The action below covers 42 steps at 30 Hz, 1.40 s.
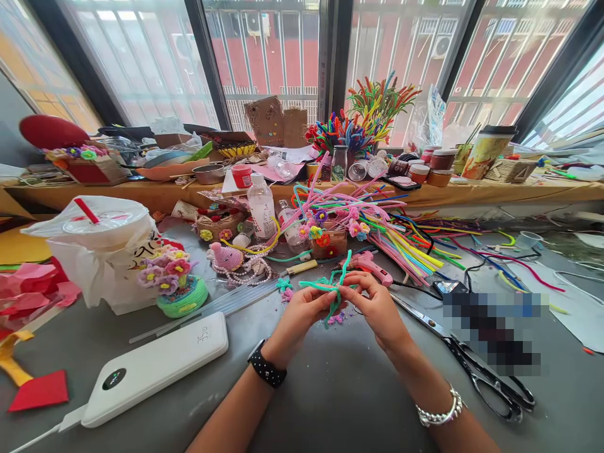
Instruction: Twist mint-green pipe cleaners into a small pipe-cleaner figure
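Observation:
Near the middle of the table, my left hand (pixel 306 309) and my right hand (pixel 372 302) meet fingertip to fingertip. Both pinch green pipe cleaners (pixel 346 267) that cross each other, with loose ends sticking up, left and down. Behind the fingers lie a small teal pipe-cleaner flower (pixel 284 284) and bits of pink and purple fuzz (pixel 336 319). A pink glue gun (pixel 370 267) rests just beyond my right hand. To the left sits a green pipe-cleaner pot with pink and purple flowers (pixel 182 296).
Large black scissors (pixel 465 358) lie right of my right arm. A white power bank (pixel 158 368) with a cable and a bagged drink cup (pixel 104 245) stand left. Loose coloured pipe cleaners (pixel 406 248) spread behind. A cluttered ledge (pixel 212 196) runs below the windows.

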Tool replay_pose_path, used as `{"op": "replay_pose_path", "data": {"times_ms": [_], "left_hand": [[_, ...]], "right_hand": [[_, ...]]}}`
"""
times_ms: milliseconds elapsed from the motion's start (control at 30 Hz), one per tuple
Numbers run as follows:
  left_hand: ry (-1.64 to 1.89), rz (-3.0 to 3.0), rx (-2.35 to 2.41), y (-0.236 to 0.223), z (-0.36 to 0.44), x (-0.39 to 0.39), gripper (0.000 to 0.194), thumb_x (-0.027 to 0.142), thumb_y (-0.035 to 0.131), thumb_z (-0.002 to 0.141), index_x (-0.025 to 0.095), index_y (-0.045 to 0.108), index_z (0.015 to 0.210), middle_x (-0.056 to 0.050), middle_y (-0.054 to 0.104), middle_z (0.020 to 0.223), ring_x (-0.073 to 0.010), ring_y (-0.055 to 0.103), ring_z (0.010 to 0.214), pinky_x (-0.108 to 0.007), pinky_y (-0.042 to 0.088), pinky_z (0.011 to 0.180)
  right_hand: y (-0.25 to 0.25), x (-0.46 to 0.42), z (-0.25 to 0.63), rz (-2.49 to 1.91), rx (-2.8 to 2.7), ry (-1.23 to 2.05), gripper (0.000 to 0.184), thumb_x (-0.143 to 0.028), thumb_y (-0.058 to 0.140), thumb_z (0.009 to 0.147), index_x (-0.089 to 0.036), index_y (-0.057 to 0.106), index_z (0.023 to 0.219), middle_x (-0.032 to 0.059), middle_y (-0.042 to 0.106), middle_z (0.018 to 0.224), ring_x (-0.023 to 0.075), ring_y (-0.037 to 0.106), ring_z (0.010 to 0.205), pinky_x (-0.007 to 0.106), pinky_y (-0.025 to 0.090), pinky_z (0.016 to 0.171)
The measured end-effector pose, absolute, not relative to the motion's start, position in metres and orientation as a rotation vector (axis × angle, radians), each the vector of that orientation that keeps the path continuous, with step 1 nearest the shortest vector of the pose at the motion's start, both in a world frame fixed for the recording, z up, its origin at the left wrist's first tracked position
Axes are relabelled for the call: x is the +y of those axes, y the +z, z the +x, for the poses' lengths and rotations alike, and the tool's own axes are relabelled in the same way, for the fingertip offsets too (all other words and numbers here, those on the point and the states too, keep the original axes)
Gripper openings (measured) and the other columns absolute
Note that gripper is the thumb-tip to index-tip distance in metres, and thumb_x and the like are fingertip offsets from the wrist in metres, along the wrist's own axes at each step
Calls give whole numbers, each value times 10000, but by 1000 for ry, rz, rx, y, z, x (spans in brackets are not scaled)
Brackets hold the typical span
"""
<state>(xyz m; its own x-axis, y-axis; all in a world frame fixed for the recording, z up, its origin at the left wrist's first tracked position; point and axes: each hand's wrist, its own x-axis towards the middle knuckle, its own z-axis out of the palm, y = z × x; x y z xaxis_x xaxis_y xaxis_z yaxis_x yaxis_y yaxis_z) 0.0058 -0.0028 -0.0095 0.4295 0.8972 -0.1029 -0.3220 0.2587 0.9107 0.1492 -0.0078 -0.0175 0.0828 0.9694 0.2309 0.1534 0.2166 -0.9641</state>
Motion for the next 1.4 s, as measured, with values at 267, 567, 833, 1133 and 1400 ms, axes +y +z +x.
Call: {"op": "replay_pose_path", "data": {"times_ms": [267,567,833,1133,1400], "left_hand": [[966,1026,823,-9,4,-3,234,270,720,592,122,678,768,-39,648,676,-128,561,649,-217,392,608],[986,986,830,-8,3,-2,199,263,701,613,119,691,750,-52,672,720,-142,584,694,-239,422,682],[887,776,757,1,0,-4,153,217,744,547,111,658,617,-18,609,612,-110,555,608,-236,427,630],[820,890,638,-7,2,-4,152,250,699,626,120,667,699,-8,591,617,-92,529,595,-221,384,624],[824,974,604,-7,2,-5,179,249,660,673,125,682,801,-24,610,663,-106,523,629,-228,379,648]], "right_hand": [[-14,-11,146,-1188,-1342,936,199,-367,608,691,-174,628,735,58,550,955,182,521,851,273,420,681],[-5,-11,159,-1134,-1297,950,265,-385,591,715,-181,641,877,50,588,942,107,497,638,226,404,552],[6,-4,193,-1032,-1258,829,266,-303,568,748,-241,627,1000,27,612,873,93,489,612,222,394,521],[2,-6,178,-1024,-1753,559,298,-283,602,742,-310,611,1039,18,390,1307,206,481,981,361,435,801],[-5,-3,171,-1093,-1802,340,182,-290,617,730,-268,643,909,33,515,1181,231,433,1088,417,330,944]]}}
